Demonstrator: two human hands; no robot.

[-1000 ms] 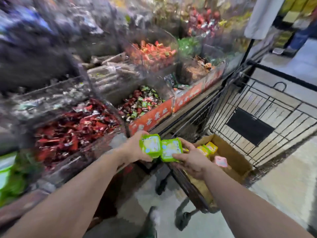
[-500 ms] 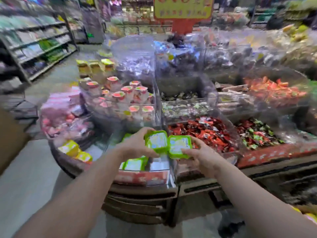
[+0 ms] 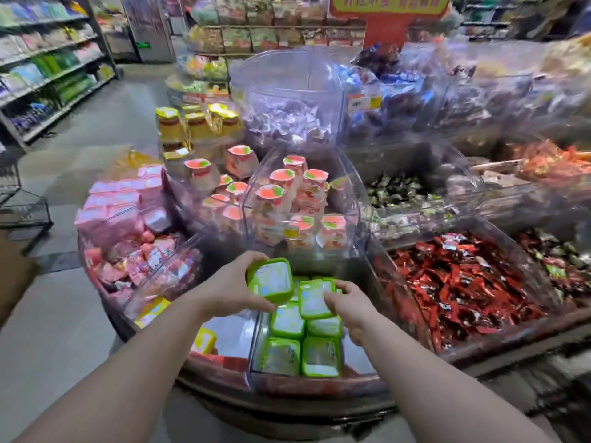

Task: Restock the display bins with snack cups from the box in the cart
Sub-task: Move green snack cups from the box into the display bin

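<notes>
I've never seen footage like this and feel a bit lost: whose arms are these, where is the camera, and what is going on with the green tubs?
There is no machine here. The arms belong to a person in a shop, and the single picture comes from a wide-angle camera worn on their head, looking forward and down, so the edges look bent.

The left hand grips one green snack cup by its rim. The right hand holds a second green cup, low over a clear bin that already holds several of the same green cups.

Around it stand other clear bins: red-wrapped sweets to the right, peach-lidded cups behind, pink packets to the left. Shop shelves run along the far left.

The person appears to be filling the bin.
</notes>
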